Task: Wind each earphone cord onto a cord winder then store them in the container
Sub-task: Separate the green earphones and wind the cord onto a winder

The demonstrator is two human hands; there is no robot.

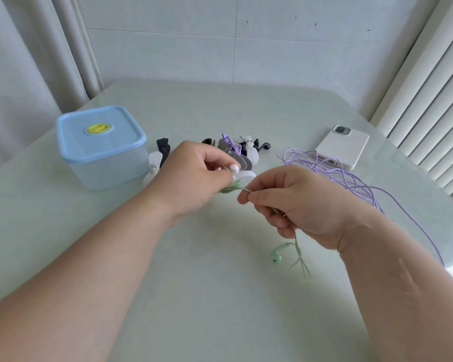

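Head view, hard to read at centre: most of the white cord winder (244,174) hidden behind the left hand (194,176), only a pale rounded end and one small knob showing past the curled fingers (217,159). Green turns bunched just under that hand, count unreadable. Only one green earbud (277,254) made out; thin tail of the green cord (243,189) fading into the pale worktop (183,296) at lower centre. Both forearms cut off by the bottom edge.

Grips the winder with left thumb and fingers curled round it, above the worktop at mid-frame. Pinches the green cord between thumb and forefinger of the right hand (301,205), other fingers (277,218) curled loosely over the strand, just right of the winder.

Slants from the winder down and right into the pinch, short and taut, then drops below the right hand to the earbud, stem up-right, bud down-left. Winder's long axis roughly left to right, rounded end toward the right.

Behind the hands, a pile of black, grey and white winders (246,152); container (102,150) with blue lid on at upper left; loose purple cord (351,178) at right, touching a white phone (343,146).
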